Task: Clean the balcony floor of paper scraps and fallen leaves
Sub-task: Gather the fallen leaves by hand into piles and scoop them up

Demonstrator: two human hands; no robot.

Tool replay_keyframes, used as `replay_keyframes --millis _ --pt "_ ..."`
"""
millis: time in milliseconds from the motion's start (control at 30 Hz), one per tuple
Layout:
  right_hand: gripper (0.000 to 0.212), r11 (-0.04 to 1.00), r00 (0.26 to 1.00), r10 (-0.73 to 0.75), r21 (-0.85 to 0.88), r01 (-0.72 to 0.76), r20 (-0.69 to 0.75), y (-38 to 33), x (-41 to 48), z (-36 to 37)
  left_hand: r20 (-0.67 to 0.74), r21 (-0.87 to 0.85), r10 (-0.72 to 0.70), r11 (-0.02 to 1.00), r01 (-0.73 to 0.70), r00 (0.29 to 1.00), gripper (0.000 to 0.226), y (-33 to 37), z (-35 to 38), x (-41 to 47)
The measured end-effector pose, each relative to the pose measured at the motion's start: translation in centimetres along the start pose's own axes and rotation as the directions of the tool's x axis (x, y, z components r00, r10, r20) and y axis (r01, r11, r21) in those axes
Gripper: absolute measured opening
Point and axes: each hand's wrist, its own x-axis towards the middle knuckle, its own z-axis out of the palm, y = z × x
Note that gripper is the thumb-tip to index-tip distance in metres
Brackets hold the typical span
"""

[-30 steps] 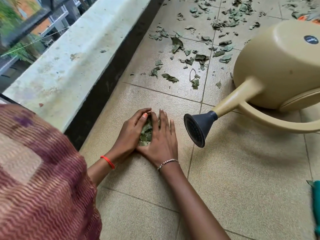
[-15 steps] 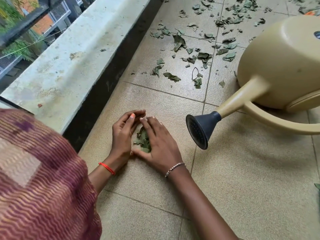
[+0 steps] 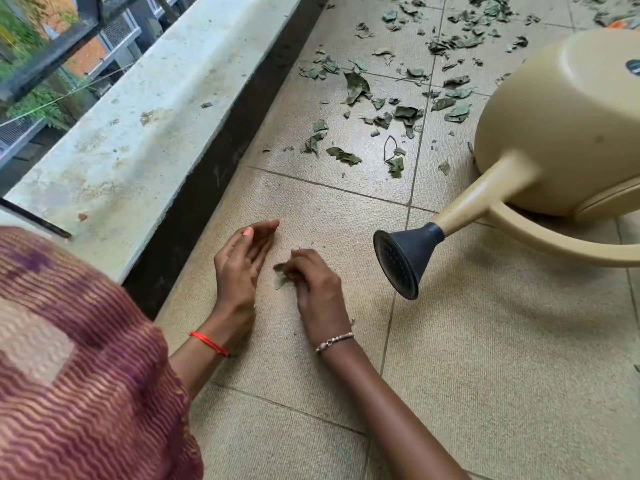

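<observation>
My right hand (image 3: 317,289) has its fingers curled round a small bunch of green leaves (image 3: 281,273) just above the beige tiled floor (image 3: 502,358). My left hand (image 3: 242,265) stands on its edge beside it, palm facing right, fingers relaxed and holding nothing, a small gap from the leaves. Several torn green leaves (image 3: 384,112) lie scattered on the tiles further ahead, with more leaf scraps (image 3: 467,26) at the far end. No paper scraps can be told apart from the leaves.
A beige watering can (image 3: 561,133) lies on the floor at the right, its dark blue spout head (image 3: 405,258) close to my right hand. A pale concrete parapet (image 3: 145,116) with a dark base runs along the left. My patterned sleeve (image 3: 69,358) fills the lower left.
Both hands had cupped the leaf pile together on the floor. Now my left hand has drawn away to the left and opened, and my right hand has closed round the leaves.
</observation>
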Motion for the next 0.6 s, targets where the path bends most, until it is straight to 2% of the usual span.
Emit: replay_keyframes --millis 67,133,167,200,233,300,367,433,467,500,600 --pt "0.023 0.965 0.974 0.2 0.191 -0.177 -0.107 -0.3 0.7 -0.2 -0.003 -0.048 -0.05 0.998 0.05 0.999 0.031 -0.1 0.1 -0.2" --pt "0.02 0.833 0.909 0.41 0.439 -0.336 -0.081 -1.4 1.3 -0.2 -0.005 -0.13 -0.14 0.982 0.138 0.99 0.032 0.0 0.5 -0.7" --pt "0.019 0.774 0.891 0.453 0.516 -0.368 -0.045 -2.2 1.4 -0.1 0.005 -0.201 -0.199 0.96 0.196 0.98 0.033 0.0 0.7 -0.9" --pt "0.02 0.759 0.895 0.446 0.542 -0.361 -0.028 -2.9 1.4 0.1 0.032 -0.282 -0.263 0.923 0.261 0.964 0.034 -0.1 0.8 -1.0" --pt "0.022 0.796 0.918 0.395 0.515 -0.319 -0.042 -3.6 1.3 0.3 0.06 -0.355 -0.322 0.878 0.322 0.945 0.035 -0.1 0.9 -1.1" --pt "0.022 0.92 0.97 0.235 0.335 -0.203 -0.058 -4.3 0.9 1.2 0.134 -0.453 -0.388 0.794 0.405 0.912 0.036 -0.2 1.1 -1.5" --pt "0.024 0.983 0.992 0.121 0.132 -0.125 0.034 -4.4 0.5 1.8 0.204 -0.492 -0.393 0.751 0.441 0.897 0.038 -0.4 1.1 -1.4" --pt "0.033 0.996 0.989 0.072 0.039 -0.078 0.128 -4.5 0.1 1.8 0.384 -0.53 -0.305 0.7 0.478 0.872 0.044 -0.3 1.2 -1.6" --pt "0.039 0.999 0.989 0.039 -0.016 -0.037 0.143 -4.7 0.1 1.7 0.373 -0.556 -0.225 0.722 0.411 0.9 0.052 -0.6 0.8 -1.8" --pt "0.044 0.996 0.99 0.002 -0.085 0.01 0.143 -4.9 0.0 1.7 0.392 -0.594 -0.197 0.691 0.411 0.898 0.06 -0.9 0.3 -2.2" --pt "0.053 0.944 0.992 -0.052 -0.32 0.086 0.113 -4.5 0.4 1.8 0.415 -0.523 -0.298 0.695 0.493 0.86 0.055 -1.0 -0.7 -2.0"
